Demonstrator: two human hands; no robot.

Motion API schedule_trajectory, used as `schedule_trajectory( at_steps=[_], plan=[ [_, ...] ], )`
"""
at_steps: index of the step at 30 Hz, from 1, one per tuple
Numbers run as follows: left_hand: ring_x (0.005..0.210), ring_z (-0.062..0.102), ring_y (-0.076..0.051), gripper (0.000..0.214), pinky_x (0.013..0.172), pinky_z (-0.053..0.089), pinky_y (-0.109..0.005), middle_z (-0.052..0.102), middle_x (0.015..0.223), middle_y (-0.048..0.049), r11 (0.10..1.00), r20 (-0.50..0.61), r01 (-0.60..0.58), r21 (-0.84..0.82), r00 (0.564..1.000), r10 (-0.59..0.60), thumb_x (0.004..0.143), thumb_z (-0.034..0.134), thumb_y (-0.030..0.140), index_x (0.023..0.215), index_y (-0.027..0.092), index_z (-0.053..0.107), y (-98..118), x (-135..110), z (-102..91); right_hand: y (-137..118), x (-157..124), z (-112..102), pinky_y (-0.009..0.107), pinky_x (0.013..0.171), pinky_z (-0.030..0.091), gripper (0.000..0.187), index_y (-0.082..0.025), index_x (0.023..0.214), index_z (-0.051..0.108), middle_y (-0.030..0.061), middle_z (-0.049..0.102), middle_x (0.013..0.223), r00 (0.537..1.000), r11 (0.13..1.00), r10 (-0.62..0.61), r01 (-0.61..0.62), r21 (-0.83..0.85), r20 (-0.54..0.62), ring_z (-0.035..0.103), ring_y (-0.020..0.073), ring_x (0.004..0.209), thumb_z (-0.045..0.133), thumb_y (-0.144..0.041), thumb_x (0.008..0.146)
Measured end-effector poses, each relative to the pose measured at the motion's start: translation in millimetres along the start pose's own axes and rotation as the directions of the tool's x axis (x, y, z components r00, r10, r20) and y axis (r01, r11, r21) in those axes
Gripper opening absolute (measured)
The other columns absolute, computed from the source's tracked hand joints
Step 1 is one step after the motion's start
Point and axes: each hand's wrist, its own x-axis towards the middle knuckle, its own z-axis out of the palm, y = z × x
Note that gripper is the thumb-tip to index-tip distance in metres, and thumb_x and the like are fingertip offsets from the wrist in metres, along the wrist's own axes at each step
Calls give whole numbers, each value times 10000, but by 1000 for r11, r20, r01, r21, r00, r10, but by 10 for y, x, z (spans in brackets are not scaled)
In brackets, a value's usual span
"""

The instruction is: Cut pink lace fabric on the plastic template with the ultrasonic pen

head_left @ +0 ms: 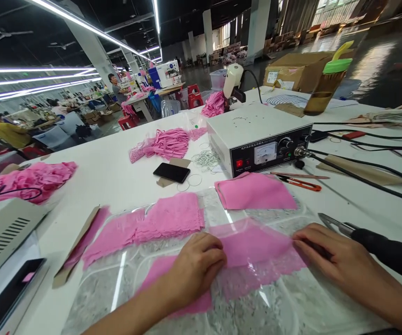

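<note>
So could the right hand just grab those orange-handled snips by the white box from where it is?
Probably yes. The right hand rests on the pink lace piece, and the orange-handled snips lie in the open ahead of it. Only bare white table shows between them, though the reach itself can't be judged for sure.

A garment factory floor. Long white surface (pixel 124 177) strewn with pink lace pieces (pixel 169 218) and heaps of pink trim (pixel 162 144). Bench-top machine (pixel 257 139) with dial and cables, orange snips (pixel 300 184) beside it. Further back: sewing machine (pixel 168 72), red stools (pixel 194 97), cardboard boxes (pixel 298 70), workers at rows of tables under strip lights (pixel 30 79).
</note>
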Motion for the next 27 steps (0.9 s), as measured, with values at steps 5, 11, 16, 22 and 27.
schedule_trajectory(
  at_steps=[5,11,16,22,27],
  plan=[
    [893,590,-177,206,749,508,-299,633,1001,-90,998,-54,-45,38,997,47,904,455,125,816,174,635,94,-12,-97,-59,-75,-42,251,603,508,124,-235,952,578,36,609,860,998,1000,0,2,-31,61,621,153,725,466,-287,942],
    [1016,586,-191,204,886,497,-354,638,1088,-103,987,55,-144,77,989,140,861,442,60,775,165,594,184,-81,-45,-113,-180,-68,245,595,511,164,-225,956,571,41,583,859,995,997,12,-4,-73,103,606,141,724,416,-278,969],
    [1168,562,-186,141,1082,384,-370,650,1174,-102,962,101,-218,164,974,204,885,480,116,801,170,578,155,-86,-1,-119,-179,-58,257,608,513,164,-213,928,559,34,570,845,993,994,2,11,-113,119,597,137,706,405,-252,968],
    [1164,580,-176,71,1122,326,-337,683,1132,-88,906,43,-350,237,936,351,882,528,163,869,171,597,9,-99,97,-191,-136,-88,245,584,512,172,-200,900,559,27,574,807,998,988,46,-41,-146,36,591,128,646,394,-211,945],
    [1112,610,-177,148,1139,283,-368,717,1018,-66,881,-127,-381,281,895,428,910,470,161,895,180,616,-124,-161,291,-212,-156,-104,238,610,510,191,-205,882,567,30,567,805,995,990,67,-58,-127,70,575,124,655,387,-181,940]
  ],
)
